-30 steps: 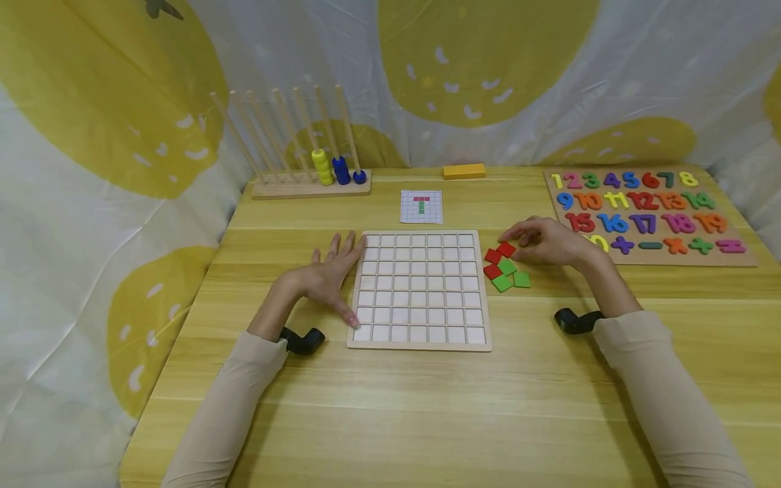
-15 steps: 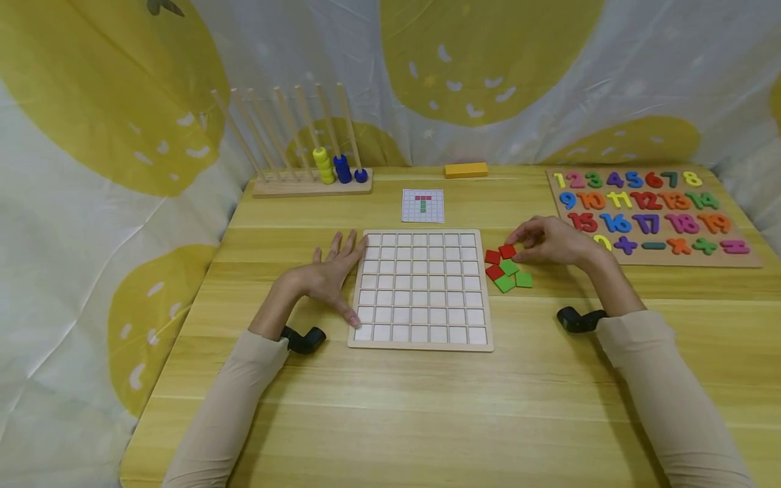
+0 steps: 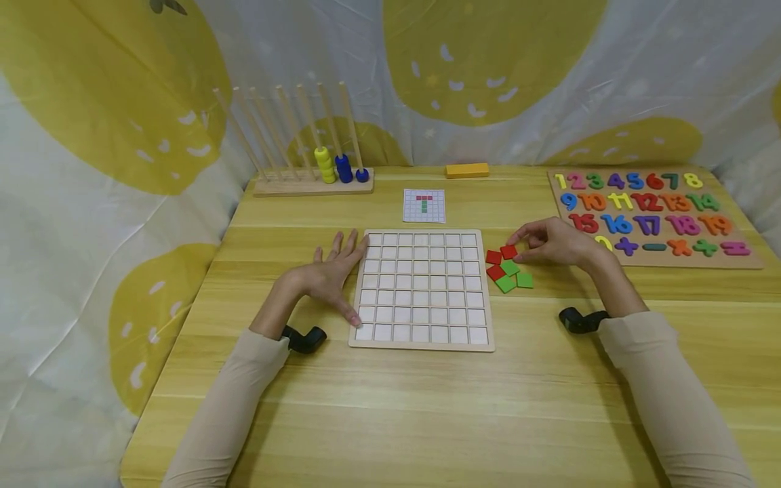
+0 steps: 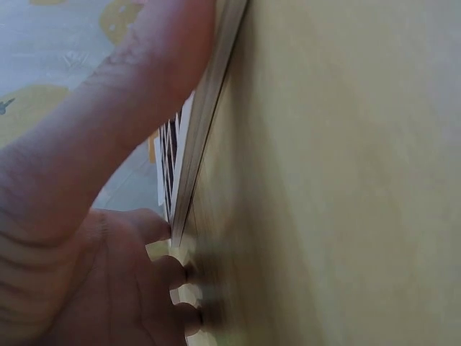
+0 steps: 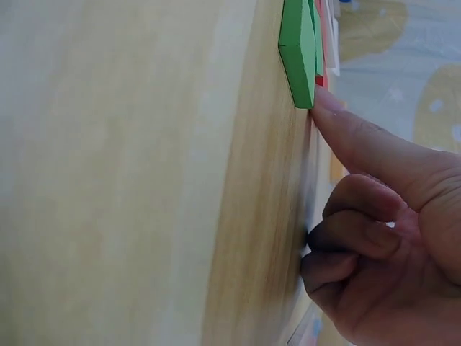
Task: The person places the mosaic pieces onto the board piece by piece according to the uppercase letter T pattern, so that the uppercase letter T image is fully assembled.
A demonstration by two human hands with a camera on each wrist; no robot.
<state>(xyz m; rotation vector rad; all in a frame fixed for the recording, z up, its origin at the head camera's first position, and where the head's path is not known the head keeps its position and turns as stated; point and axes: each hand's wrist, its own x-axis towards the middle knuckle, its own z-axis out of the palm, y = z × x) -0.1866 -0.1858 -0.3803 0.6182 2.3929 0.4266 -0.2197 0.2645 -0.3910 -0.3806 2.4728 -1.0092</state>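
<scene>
A pale wooden grid board (image 3: 422, 347) with white square cells lies in front of the person. My left hand (image 3: 323, 279) is spread at its left side, its thumb on the lower left corner and an index fingertip at the upper left edge. To the right of the board lie three red and three green square tiles, close together. My right hand (image 3: 552, 242) has its thumb and index finger at the edges of the upper right red tile (image 3: 508, 252), pinching it. In the right wrist view the other fingers (image 5: 360, 238) are curled, and a green tile (image 5: 297, 54) stands nearest the camera.
Behind the board lies a card (image 3: 424, 206) printed with a red and green T. An abacus rack (image 3: 311, 188) with yellow and blue beads stands back left, beside an orange block (image 3: 467, 170). A number board (image 3: 689, 259) covers the right side near the right forearm.
Both hands keep their places and the tiles lie as before. Only the head view has shifted slightly.
</scene>
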